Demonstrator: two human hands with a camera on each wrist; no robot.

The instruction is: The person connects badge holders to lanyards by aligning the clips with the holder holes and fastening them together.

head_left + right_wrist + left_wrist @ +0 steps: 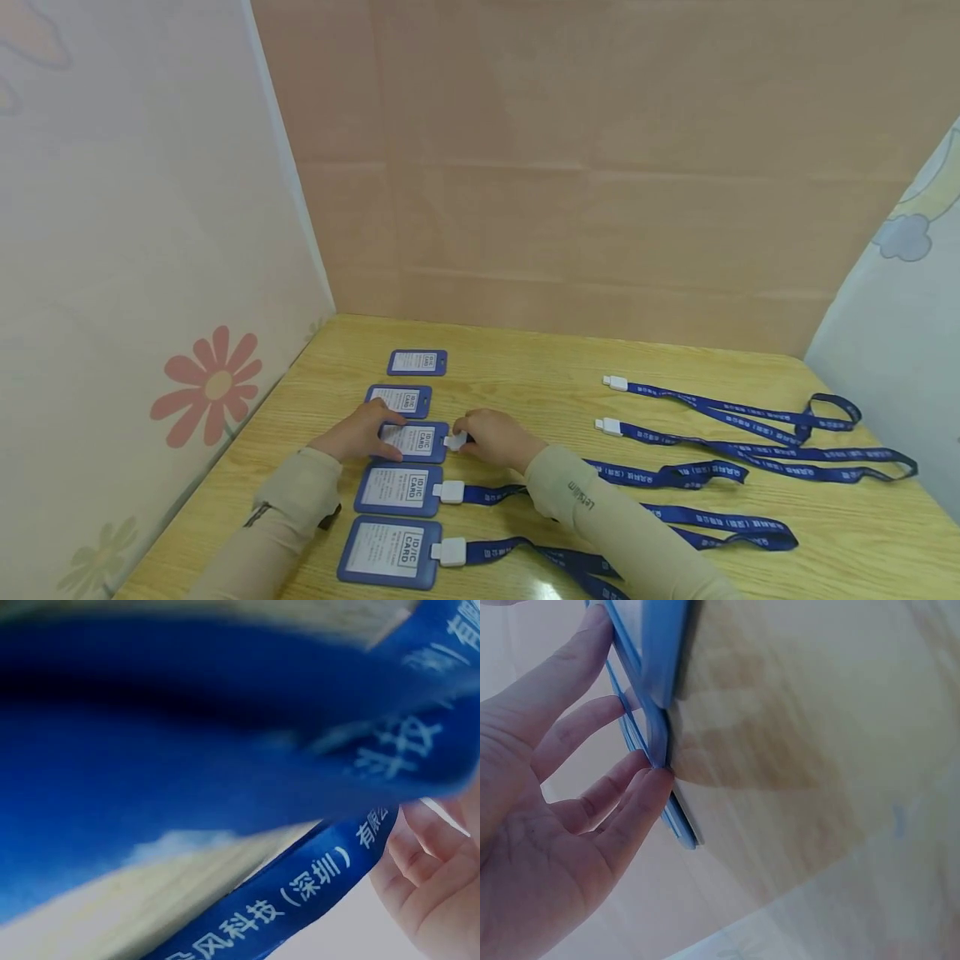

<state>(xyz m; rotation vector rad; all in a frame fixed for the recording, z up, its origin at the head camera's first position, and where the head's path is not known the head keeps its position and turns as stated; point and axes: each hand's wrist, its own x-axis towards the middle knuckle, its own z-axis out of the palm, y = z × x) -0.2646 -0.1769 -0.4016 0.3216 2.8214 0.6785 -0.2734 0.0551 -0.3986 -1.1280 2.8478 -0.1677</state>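
Flat on the wooden table lies a blue-rimmed ID card holder (414,442), third in a column of several. My left hand (366,432) grips it by its edges, thumb at the near side and fingers at the far side. In the left wrist view, the left hand (570,795) has its fingertips against blue rims (657,735). My right hand (497,437) pinches the white clip (454,440) of a lanyard at that holder's slotted end; whether it is hooked in cannot be told. A blue printed strap (277,900) runs past the right hand (439,881) in its wrist view.
Two nearer holders (390,552) have lanyard clips (452,552) at their slots. Two farther holders (417,362) lie without lanyards. On the right, two lanyards (750,452) stretch across the table (525,367). Walls stand behind and at both sides.
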